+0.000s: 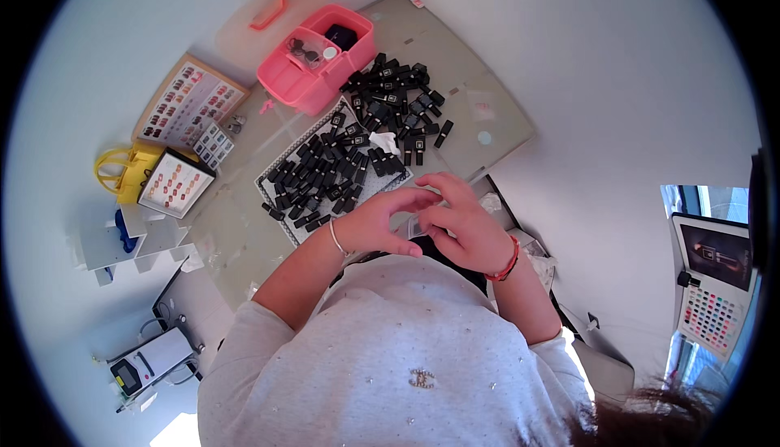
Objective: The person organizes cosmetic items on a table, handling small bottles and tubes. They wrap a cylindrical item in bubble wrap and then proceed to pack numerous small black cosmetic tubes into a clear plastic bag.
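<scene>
Two hands meet close to the body, just near of the table's (pixel 487 122) near edge: the left hand (pixel 378 223) has thumb and fingers curled toward each other, the right hand (pixel 463 223) is bent over facing it, fingertips almost touching. A small pale item (pixel 416 226) sits between them; whether either hand actually pinches it cannot be told. Left wrist carries a thin silver bracelet (pixel 335 237), right wrist a red cord bracelet (pixel 507 262). Just far of the hands lies a pale rectangular tray (pixel 280 167) loaded with many small black rectangular pieces (pixel 325 167); a second loose heap of the same black pieces (pixel 398 97) lies farther out, touching the tray's far corner. Open table surface remains right of the heap, out to the angled right corner, and a narrower bare strip runs left of the tray. Pink open box (pixel 313 85) stands at the far left corner, its pink lid (pixel 268 12) just beyond. Left of the table: a tan-framed board of small coloured samples (pixel 188 101), a black-framed white card of reddish samples (pixel 175 183) over a yellow bag (pixel 122 172), and a small clear sample case (pixel 213 145). Far right: a white panel with a coloured dot grid (pixel 708 317) below a dark screen (pixel 717 253).
</scene>
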{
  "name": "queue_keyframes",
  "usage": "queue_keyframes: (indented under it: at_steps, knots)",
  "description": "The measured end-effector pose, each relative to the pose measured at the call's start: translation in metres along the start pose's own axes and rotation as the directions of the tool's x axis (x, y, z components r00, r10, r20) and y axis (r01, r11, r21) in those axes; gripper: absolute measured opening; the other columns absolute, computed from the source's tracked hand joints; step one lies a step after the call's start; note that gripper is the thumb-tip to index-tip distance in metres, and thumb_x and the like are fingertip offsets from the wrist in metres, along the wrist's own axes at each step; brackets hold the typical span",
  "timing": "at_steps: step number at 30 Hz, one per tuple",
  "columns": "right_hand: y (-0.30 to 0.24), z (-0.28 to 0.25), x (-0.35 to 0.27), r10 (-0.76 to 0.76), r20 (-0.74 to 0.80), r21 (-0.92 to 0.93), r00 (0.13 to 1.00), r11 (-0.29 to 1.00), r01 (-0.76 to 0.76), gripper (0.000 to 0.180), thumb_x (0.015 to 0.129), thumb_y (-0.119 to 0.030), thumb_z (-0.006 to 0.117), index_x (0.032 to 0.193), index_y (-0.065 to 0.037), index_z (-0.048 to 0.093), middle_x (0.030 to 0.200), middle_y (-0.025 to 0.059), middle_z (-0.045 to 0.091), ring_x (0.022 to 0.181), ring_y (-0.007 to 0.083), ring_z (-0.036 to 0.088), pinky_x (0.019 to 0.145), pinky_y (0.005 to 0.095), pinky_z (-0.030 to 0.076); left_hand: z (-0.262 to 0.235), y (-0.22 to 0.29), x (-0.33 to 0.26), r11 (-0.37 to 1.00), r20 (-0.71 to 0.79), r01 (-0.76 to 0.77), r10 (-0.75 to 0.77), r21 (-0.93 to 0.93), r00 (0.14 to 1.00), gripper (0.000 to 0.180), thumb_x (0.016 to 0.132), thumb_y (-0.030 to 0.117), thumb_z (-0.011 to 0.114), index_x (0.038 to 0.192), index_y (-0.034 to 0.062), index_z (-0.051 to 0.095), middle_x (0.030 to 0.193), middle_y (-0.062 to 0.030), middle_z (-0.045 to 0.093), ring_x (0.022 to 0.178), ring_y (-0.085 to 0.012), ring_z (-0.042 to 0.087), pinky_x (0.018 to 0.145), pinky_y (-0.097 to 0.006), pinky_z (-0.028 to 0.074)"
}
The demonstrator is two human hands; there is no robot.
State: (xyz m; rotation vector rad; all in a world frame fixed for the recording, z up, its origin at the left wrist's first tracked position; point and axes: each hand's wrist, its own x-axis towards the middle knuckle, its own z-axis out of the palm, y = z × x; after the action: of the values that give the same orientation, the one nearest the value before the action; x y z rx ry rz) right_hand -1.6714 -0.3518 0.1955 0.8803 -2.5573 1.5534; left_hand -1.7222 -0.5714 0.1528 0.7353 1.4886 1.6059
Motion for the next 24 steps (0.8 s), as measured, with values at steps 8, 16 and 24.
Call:
queue_keyframes:
  at_steps: [8, 16, 24]
  knots:
    - [0.01, -0.038, -0.026, 0.043, -0.094, -0.115, 0.995, 0.992, -0.054, 0.028, 0.074, -0.001, 0.068, 0.1, -0.008, 0.063, 0.133, 0.0202, 0.053, 0.125, 0.0431, 0.049, 0.103, 0.0477, 0.043, 0.02, 0.011, 0.038, 0.98, -0.047, 0.036, -0.027, 0.197, 0.999, 0.075, 0.068, 0.026, 0.09, 0.131, 0.0026, 0.058, 0.129, -0.0124, 0.06, 0.123, -0.0266, 0.056, 0.107, -0.039, 0.043]
    - [0.015, -0.016, -0.035, 0.25, -0.23, 0.194, 0.94, 0.959, -0.208, 0.071, 0.07, -0.012, 0.083, 0.134, -0.003, 0.051, 0.137, 0.0192, 0.054, 0.126, 0.0362, 0.054, 0.103, 0.0433, 0.046, 0.022, -0.006, 0.046, 0.869, -0.206, -0.193, 0.314, 0.456, 0.927, 0.074, 0.063, 0.043, 0.093, 0.124, 0.0124, 0.066, 0.145, -0.0126, 0.044, 0.132, -0.0289, 0.046, 0.108, -0.042, 0.039]
    - [0.018, 0.024, -0.034, 0.25, -0.312, 0.086, 0.917, 0.968, -0.234, 0.057, 0.072, -0.012, 0.084, 0.124, -0.004, 0.061, 0.123, 0.017, 0.064, 0.112, 0.0347, 0.062, 0.094, 0.0402, 0.051, 0.004, -0.002, 0.028, 0.892, -0.08, -0.259, 0.309, 0.37, 0.948, 0.084, 0.057, 0.051, 0.092, 0.129, 0.0182, 0.065, 0.155, -0.0139, 0.034, 0.141, -0.0313, 0.038, 0.111, -0.047, 0.035]
